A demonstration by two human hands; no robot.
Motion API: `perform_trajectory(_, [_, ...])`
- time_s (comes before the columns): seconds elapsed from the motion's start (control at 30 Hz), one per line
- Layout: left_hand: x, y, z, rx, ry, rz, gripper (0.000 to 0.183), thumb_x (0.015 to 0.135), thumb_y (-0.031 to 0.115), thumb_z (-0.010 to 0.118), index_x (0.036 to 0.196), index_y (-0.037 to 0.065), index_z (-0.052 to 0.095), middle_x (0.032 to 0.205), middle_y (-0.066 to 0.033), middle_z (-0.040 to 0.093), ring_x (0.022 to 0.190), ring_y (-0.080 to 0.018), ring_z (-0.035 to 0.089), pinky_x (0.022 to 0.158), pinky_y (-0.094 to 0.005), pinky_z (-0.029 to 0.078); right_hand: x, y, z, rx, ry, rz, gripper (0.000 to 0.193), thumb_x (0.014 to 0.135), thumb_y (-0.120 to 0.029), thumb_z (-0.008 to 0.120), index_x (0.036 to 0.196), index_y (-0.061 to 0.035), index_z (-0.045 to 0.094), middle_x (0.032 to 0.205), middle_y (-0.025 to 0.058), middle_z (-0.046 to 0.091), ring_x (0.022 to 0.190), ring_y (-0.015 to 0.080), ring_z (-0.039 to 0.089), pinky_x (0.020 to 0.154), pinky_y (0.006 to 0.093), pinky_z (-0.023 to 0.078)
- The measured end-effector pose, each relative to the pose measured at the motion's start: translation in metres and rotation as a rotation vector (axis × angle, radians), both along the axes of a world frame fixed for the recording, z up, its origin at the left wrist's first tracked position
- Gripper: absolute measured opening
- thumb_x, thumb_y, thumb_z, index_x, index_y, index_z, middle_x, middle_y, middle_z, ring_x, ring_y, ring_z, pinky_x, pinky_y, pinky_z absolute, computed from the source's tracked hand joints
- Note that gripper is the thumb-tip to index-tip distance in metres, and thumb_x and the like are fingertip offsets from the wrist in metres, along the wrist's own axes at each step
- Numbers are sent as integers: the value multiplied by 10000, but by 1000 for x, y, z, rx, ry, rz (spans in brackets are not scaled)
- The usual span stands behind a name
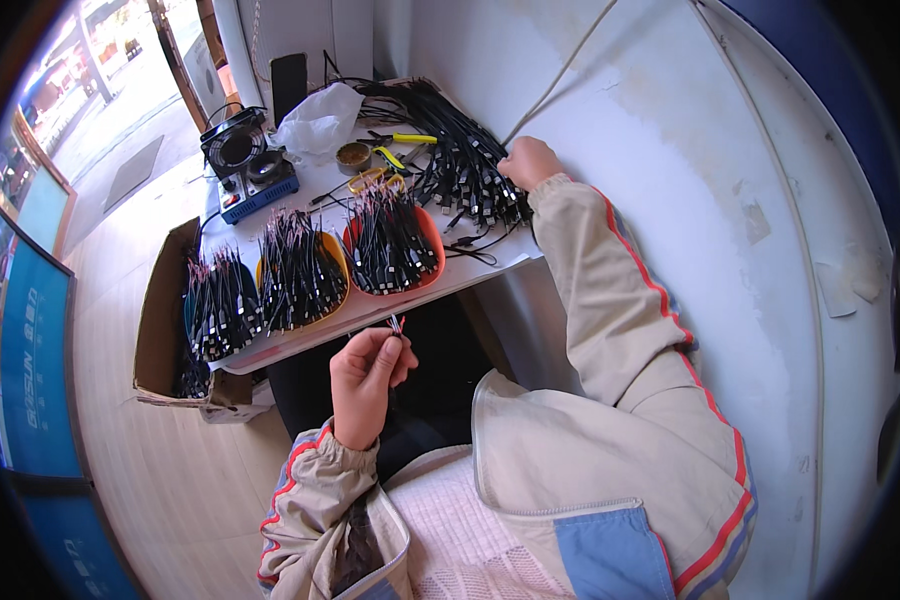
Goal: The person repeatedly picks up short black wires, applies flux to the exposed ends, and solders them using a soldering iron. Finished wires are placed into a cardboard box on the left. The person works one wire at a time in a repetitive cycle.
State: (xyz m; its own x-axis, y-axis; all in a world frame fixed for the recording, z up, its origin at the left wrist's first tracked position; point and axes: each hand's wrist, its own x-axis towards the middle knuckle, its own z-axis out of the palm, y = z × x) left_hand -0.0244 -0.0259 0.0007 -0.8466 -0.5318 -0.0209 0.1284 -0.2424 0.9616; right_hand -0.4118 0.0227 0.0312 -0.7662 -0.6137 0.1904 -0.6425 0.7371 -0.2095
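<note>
My left hand (367,372) is closed in a pinch above my lap, just off the table's front edge. Out of its fingertips pokes the end of a cable (397,324) with thin reddish wires. At the right side of the table my right hand (531,163) has its fingers curled in at the edge of a big heap of black USB cables (465,150); its fingertips are partly hidden there, apparently on a black cable. Bundles of short black cables stand in a red bin (436,250), a yellow bin (342,270) and a bluish bin (254,272) along the front.
A small blue electric hotplate (260,198) stands at the back left beside a clear plastic bag (320,122) and a dark phone (289,85). Yellow-handled pliers (413,138) and a round tin (353,157) lie mid-table. A cardboard box (160,320) sits left; a white wall (670,150) borders the right.
</note>
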Motion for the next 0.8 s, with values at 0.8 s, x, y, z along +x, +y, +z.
perform_trajectory(0.8, [36, -27, 62, 38, 683, 63, 118, 968, 72, 517, 972, -40, 555, 908, -175, 582, 606, -67, 412, 537, -175, 325, 283, 8, -32, -866, -1246, 840, 231, 913, -191, 650, 1041, -7, 591, 849, 4, 627, 746, 63, 573, 669, 229, 483])
